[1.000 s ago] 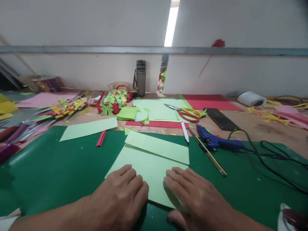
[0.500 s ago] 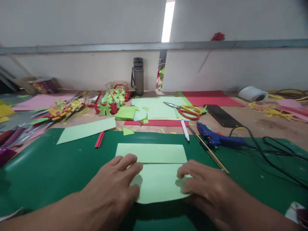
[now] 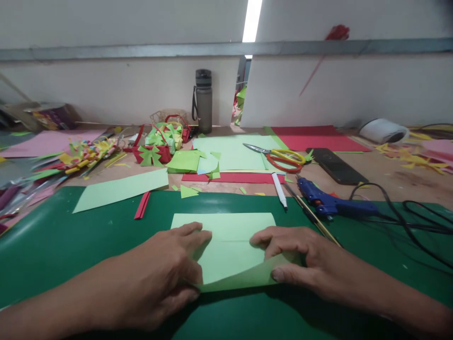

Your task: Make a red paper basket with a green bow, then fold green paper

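A pale green sheet of paper (image 3: 230, 255) lies on the green mat in front of me, with a crease across it. My left hand (image 3: 168, 267) holds its left side, fingers on top and the thumb at the near corner. On the right side, my right hand (image 3: 300, 255) grips the sheet. Its thumb is at the near edge, which curls up off the mat, and its fingertips rest on the paper by the crease. Parts of both side edges are hidden under my hands.
Beyond the sheet lie a white marker (image 3: 279, 191), a blue glue gun (image 3: 329, 200) with a black cord, scissors (image 3: 283, 158) and a phone (image 3: 338, 166). A pale green strip (image 3: 122, 190) and red strips (image 3: 142, 205) are at left. Behind stand a red paper basket (image 3: 155, 153) and bottle (image 3: 204, 106).
The near edge of the sheet has curled up higher, most at the right. My right hand has shifted, its thumb now showing at that edge. The view has tilted down slightly.
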`<state>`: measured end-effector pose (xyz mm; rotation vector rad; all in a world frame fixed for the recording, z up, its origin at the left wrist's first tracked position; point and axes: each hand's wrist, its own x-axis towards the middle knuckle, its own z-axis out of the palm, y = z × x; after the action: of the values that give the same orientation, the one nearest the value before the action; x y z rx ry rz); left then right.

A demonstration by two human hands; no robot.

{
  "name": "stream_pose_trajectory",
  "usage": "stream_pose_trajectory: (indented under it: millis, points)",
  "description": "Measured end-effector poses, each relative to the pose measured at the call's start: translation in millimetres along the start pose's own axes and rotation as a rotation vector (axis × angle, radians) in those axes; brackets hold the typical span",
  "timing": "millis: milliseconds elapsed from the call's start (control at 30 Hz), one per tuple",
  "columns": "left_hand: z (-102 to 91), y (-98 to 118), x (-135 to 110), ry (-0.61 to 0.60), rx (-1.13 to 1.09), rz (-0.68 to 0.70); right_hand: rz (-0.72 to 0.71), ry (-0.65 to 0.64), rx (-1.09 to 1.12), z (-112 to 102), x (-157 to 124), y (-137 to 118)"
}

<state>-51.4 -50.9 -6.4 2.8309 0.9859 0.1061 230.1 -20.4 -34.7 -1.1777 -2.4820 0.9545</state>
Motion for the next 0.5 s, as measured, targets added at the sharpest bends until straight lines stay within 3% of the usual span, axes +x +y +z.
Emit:
stream_pose_trajectory:
  millis: [233, 500]
  points:
    - [7.1, -16, -1, -0.164, -0.216, -0.046, 0.015, 0.039, -0.139, 9, -8, 15]
    - [10.9, -22, 1, -0.216, -0.283, -0.079, 0.035, 0.011, -0.083, 3, 3, 2]
